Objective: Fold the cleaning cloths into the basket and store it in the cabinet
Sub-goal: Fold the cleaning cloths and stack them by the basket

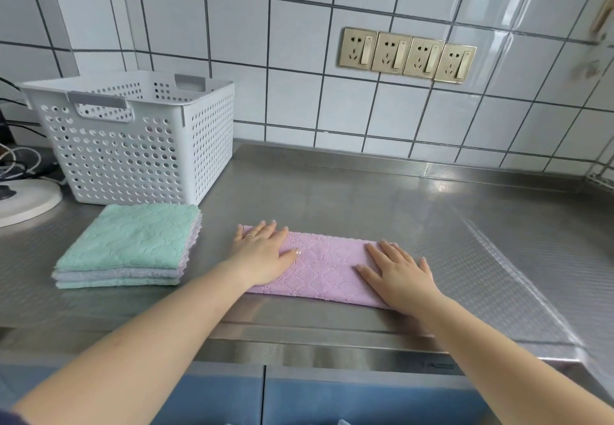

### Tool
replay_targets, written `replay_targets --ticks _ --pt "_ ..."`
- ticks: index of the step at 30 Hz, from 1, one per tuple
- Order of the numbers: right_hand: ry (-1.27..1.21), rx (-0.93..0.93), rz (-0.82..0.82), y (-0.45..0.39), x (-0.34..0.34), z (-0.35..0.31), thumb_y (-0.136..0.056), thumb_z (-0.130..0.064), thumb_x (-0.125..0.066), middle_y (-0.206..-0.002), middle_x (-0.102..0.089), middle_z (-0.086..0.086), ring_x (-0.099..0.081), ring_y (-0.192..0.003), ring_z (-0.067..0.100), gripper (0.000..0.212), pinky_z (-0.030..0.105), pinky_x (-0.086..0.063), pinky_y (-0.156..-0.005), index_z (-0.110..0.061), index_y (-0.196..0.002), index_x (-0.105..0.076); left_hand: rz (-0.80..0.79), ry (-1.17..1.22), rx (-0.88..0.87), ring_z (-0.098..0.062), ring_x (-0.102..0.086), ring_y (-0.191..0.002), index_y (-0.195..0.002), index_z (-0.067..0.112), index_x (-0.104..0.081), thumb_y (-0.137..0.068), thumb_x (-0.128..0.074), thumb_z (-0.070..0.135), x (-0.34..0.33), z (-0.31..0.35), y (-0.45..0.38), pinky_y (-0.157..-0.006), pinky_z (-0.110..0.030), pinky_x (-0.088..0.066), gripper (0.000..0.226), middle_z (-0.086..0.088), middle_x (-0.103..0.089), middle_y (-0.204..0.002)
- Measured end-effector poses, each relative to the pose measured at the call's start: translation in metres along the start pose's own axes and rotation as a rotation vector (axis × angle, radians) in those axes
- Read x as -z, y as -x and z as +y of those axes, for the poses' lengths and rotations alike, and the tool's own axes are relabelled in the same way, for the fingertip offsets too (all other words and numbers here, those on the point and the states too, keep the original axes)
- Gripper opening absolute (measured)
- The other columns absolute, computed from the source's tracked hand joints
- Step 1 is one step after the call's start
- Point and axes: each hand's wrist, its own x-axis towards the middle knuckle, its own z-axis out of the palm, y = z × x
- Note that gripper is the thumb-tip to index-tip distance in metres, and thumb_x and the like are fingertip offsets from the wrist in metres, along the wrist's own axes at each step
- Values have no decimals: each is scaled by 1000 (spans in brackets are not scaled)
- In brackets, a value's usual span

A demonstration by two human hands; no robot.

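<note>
Steel counter (365, 198), both hands (left (262, 255), right (397, 271)) flat, fingers spread, gripping nothing, atop folded lilac cloth (327, 268).

A folded cloth (324, 270) lies across the middle of the counter (415, 205), with the left hand (262, 253) flat on its left end and the right hand (398, 271) flat on its right. To its left sits a stack of cloths (128, 247); just behind the stack stands a basket (133, 139). Sockets (407, 55) line the wall (299, 99) behind the counter.
</note>
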Motion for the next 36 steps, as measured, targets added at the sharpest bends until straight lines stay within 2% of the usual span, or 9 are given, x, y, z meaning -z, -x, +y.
replay_targets --ticks 4,7,10,14,17,20,25,29,36 --pt "84 17 31 -10 13 -9 -93 -59 -28 -149 -33 -5 -21 -142 17 54 59 -10 -112 -32 -139 -37 96 11 -41 -18 -14 -146 -147 25 -29 -95 -30 55 6 4 7 -116 -50 1 60 -1 -19 -158" --pt "20 171 128 -18 24 -25 -97 -34 -35 -147 -38 -9 -30 -138 15 39 53 -11 -114 -32 -134 -48 257 167 -323 -16 -40 -132 -132 24 -52 -93 -45 42 12 21 32 -115 -37 -16 44 5 -46 -142" --pt "-80 289 118 -24 27 -49 -95 -15 -35 -146 -40 -12 -38 -133 13 43 48 -12 -116 -31 -130 -53 242 275 -526 -13 -52 -115 -119 24 -63 -91 -51 34 12 42 65 -102 -24 -35 32 9 -58 -123" --pt "-10 324 14 -32 22 -63 -92 -10 -33 -136 -49 -7 -47 -123 16 45 48 -12 -114 -32 -125 -55 295 105 -547 -20 -56 -100 -107 25 -68 -90 -52 34 7 50 72 -84 -31 -46 26 4 -63 -105" --pt "52 334 2 -31 21 -62 -89 -7 -33 -131 -51 -4 -51 -118 19 47 47 -17 -111 -32 -124 -53 358 16 -534 -18 -64 -71 -77 28 -73 -72 -59 31 8 49 68 -70 -28 -53 16 7 -66 -73" --pt "93 334 31 -32 22 -56 -92 -8 -33 -130 -51 -5 -52 -116 19 48 42 -27 -104 -37 -125 -53 422 -22 -490 -12 -62 -59 -62 30 -68 -58 -61 26 10 43 72 -74 -29 -52 9 10 -62 -61" --pt "103 371 71 -22 24 -37 -93 -13 -35 -120 -54 -6 -54 -110 20 45 34 -35 -97 -39 -122 -56 400 -1 -394 -11 -65 -72 -69 29 -66 -66 -59 21 10 13 79 -101 -56 -38 11 12 -65 -72" --pt "77 416 107 -6 25 -29 -93 -16 -40 -111 -59 -5 -58 -102 20 34 29 -38 -89 -32 -111 -64 274 -66 -243 -7 -57 -105 -96 31 -67 -87 -55 27 23 -6 81 -117 -51 -3 15 14 -65 -102" --pt "35 467 154 18 21 -23 -87 -13 -46 -106 -65 -6 -60 -99 20 32 27 -42 -84 -26 -103 -69 249 -42 -313 -8 -54 -113 -100 32 -67 -86 -57 24 26 -23 70 -117 -50 -6 19 15 -63 -109"
